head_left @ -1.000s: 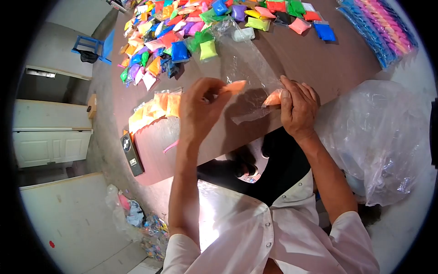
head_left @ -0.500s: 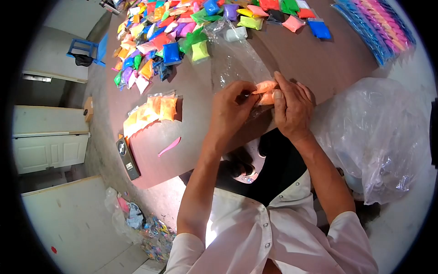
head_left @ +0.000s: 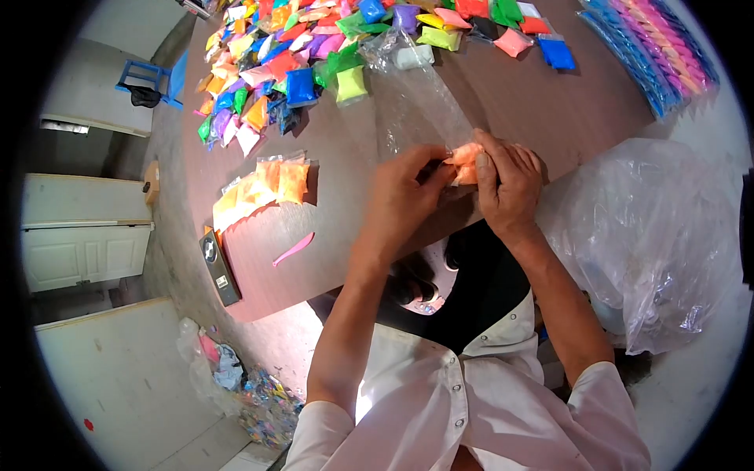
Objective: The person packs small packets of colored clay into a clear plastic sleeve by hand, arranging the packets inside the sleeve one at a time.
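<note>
Two small orange packets, one above the other, are held near the table's front edge. My left hand is closed in a pinch at their left side. On the right, my right hand grips them, its thumb lying over the front. A long clear plastic bag stretches from the packets back across the table; whether they are inside it I cannot tell. To the left lies an overlapping row of similar orange packets, with a pink plastic stick in front of it.
A heap of colourful packets covers the back left of the table. Long filled bags lie at the back right. A dark box sits on the left edge. A large clear plastic bag bulges beside my right arm.
Both hands have shifted very slightly, still holding the orange packets. The view has tilted a little; the things on the table look unmoved.
</note>
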